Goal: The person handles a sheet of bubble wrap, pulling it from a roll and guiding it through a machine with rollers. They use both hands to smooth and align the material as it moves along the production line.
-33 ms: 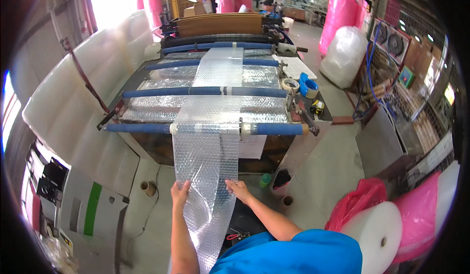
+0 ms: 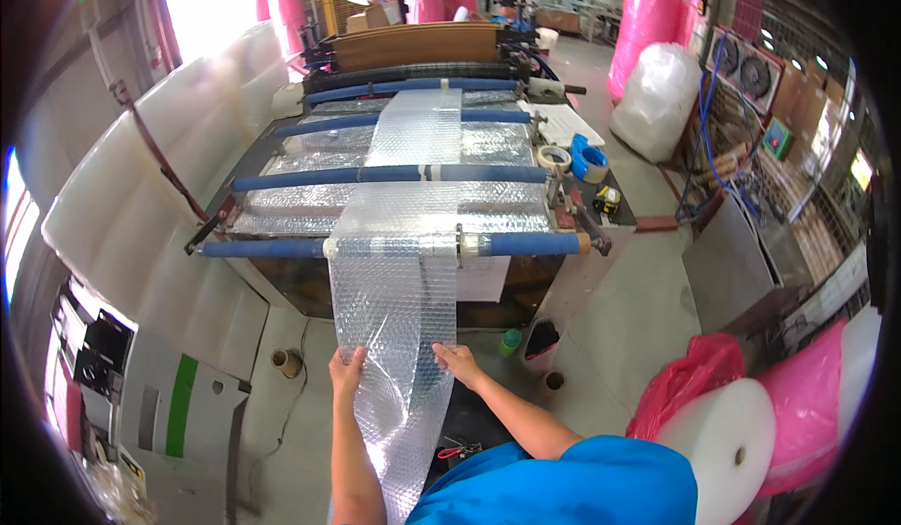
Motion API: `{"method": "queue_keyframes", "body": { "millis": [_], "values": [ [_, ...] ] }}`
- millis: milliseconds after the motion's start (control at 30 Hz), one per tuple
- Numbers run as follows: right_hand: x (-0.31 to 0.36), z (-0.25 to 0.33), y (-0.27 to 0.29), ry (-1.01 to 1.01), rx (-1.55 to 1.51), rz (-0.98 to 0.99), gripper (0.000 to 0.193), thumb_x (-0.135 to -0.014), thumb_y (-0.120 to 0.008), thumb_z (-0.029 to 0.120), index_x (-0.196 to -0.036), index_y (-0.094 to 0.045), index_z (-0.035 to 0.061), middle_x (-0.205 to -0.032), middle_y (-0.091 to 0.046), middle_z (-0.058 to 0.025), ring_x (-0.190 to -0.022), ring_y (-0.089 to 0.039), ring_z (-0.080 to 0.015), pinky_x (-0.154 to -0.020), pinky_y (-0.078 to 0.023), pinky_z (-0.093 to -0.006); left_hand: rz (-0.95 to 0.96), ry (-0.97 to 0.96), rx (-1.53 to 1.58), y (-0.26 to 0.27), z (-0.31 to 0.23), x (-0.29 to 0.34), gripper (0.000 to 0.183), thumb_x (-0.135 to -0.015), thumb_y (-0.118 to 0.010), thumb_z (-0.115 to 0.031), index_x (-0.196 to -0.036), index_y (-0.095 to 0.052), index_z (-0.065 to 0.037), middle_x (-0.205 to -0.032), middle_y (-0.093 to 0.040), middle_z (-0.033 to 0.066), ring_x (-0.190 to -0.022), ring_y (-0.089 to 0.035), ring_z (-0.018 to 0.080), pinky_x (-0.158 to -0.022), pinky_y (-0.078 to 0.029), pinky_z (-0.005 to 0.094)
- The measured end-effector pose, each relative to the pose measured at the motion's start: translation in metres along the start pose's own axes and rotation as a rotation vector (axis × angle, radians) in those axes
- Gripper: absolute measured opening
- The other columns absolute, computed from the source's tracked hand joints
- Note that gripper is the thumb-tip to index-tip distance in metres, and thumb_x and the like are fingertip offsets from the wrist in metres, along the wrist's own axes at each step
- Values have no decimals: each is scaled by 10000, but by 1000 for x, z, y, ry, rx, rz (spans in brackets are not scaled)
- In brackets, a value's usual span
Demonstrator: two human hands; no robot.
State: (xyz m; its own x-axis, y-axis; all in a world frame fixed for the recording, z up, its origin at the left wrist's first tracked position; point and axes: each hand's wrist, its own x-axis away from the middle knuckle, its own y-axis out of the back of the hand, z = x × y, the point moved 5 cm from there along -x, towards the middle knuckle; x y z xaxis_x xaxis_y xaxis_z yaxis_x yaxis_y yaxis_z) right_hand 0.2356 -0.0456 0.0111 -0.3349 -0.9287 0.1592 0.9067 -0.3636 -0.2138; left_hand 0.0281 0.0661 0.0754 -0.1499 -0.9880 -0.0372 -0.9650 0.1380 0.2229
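A long strip of clear bubble wrap (image 2: 389, 290) runs over the blue rollers of a machine and hangs down toward me. My left hand (image 2: 347, 372) grips its left edge, with the thumb on top. At the right edge, my right hand (image 2: 458, 364) pinches the film between thumb and fingers. Below my hands the strip creases and continues past the lower edge of the picture. The front roller (image 2: 535, 245) carries the wrap just beyond my hands. A red-handled tool (image 2: 458, 452), its kind unclear, lies near my body.
Tape rolls (image 2: 554, 158) and a yellow-black tape measure (image 2: 608, 199) sit on the machine's right side. A grey cabinet (image 2: 178, 403) stands at left. White foam (image 2: 718, 441) and pink rolls lie at right. A cable (image 2: 282, 431) crosses the floor. People work far back.
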Motion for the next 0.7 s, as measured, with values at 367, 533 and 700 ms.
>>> {"method": "queue_keyframes", "body": {
  "millis": [367, 533, 700],
  "values": [
    [-2, -3, 1, -50, -49, -27, 346, -796, -540, 370, -656, -538, 54, -620, -491, 7, -566, -448, -73, -541, -373, -211, 50, 25, 52, -10, 32, -15, 239, -740, -636, -230, -728, -500, -34, -557, -487, -3, -456, -438, 73, -409, -351, 214],
    [-1, -3, 1, -42, -1, -41, 362, -786, -550, 384, -638, -544, 53, -599, -497, -2, -558, -458, -83, -535, -377, -225, 15, 9, 41, -4, 24, -9, 255, -738, -634, -237, -718, -503, -19, -548, -486, 2, -455, -440, 79, -415, -350, 224],
    [-4, -10, 8, -12, 90, -83, 409, -779, -545, 413, -623, -558, 35, -569, -523, -21, -521, -476, -103, -516, -380, -239, 40, -5, -126, -6, 23, -13, 302, -721, -637, -284, -720, -513, -9, -538, -497, 24, -463, -451, 99, -434, -365, 253]
  ]
}}
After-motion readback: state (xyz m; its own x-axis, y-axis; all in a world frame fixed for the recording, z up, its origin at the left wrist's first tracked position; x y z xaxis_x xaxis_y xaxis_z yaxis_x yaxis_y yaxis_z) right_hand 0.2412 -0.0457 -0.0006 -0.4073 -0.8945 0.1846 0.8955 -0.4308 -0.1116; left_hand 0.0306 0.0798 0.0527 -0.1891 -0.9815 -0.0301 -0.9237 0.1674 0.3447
